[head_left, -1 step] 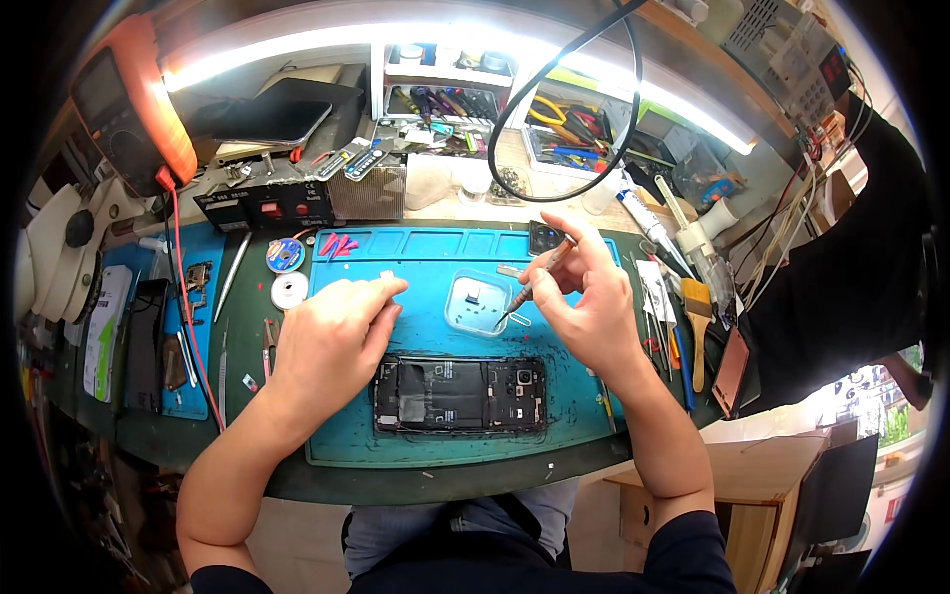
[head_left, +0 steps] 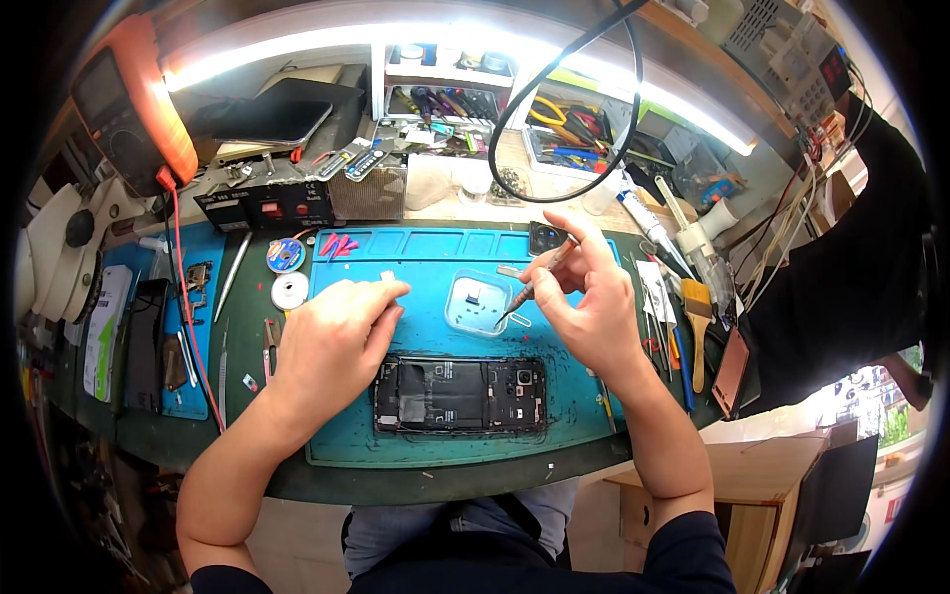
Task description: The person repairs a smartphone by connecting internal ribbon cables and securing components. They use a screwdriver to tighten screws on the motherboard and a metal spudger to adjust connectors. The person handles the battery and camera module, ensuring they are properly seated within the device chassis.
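My right hand point(head_left: 586, 309) pinches a slim precision screwdriver point(head_left: 534, 285), whose dark tip points down into a small clear plastic box point(head_left: 459, 319). Several tiny dark parts lie in that box, apparently screws, with one larger dark piece among them. My left hand point(head_left: 336, 332) hovers over the blue mat with its fingers curled under; whatever they may hold is hidden. Just beyond its fingers shows a small pale bit point(head_left: 388, 276). Below the box lies an opened smartphone point(head_left: 458, 396), its battery and inner covers facing up, touched by neither hand.
The blue silicone mat point(head_left: 346, 436) carries pink pointed pieces point(head_left: 339, 246) and a camera-like black part point(head_left: 544, 237). Solder spools point(head_left: 289, 291) and pliers point(head_left: 269, 346) lie left. To the right are a brush point(head_left: 698, 315) and tweezers point(head_left: 655, 312). A black cable point(head_left: 492, 148) loops overhead.
My left hand has shifted very slightly to the right. The right hand, screwdriver and phone stay where they were.
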Demonstrator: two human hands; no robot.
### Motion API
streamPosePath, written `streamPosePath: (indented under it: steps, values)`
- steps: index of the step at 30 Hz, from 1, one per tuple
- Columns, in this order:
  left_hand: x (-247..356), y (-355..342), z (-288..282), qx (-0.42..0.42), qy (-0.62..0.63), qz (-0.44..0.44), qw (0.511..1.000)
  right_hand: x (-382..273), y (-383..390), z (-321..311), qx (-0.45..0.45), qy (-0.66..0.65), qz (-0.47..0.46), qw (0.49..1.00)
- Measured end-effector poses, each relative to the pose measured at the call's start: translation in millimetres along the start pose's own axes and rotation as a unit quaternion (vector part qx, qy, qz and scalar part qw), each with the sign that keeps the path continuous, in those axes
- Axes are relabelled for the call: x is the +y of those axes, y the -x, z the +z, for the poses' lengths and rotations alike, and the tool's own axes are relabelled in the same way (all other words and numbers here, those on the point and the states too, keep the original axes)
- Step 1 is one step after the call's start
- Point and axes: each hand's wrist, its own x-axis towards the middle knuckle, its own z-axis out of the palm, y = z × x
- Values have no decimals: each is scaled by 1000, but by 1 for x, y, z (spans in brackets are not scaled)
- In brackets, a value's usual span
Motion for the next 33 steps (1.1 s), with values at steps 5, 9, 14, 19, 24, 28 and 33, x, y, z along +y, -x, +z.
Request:
streamPosePath:
  steps: [5, 9, 14, 19, 24, 28, 33]
  values:
    - [8, 2, 6, -27, 100, -14, 995, -10, 1, 0, -4, -31, 11, 999]
    - [21, 3, 8, -61, 215, -65, 973, -19, 6, 6, -13, -51, -33, 998]
    - [28, 3, 10, -66, 216, -50, 973, -20, 14, 20, -16, -75, -84, 994]
    - [21, 4, 12, -53, 202, -59, 976, -25, 16, 22, 7, -74, -85, 994]
    - [22, -1, 0, -74, 283, -164, 942, -27, 16, 22, 31, -123, -66, 990]
    - [23, -2, 0, -94, 390, -238, 885, -26, 18, 22, 28, -160, -61, 985]
    - [20, -3, -1, -94, 422, -257, 864, -28, 17, 19, 14, -167, -74, 983]
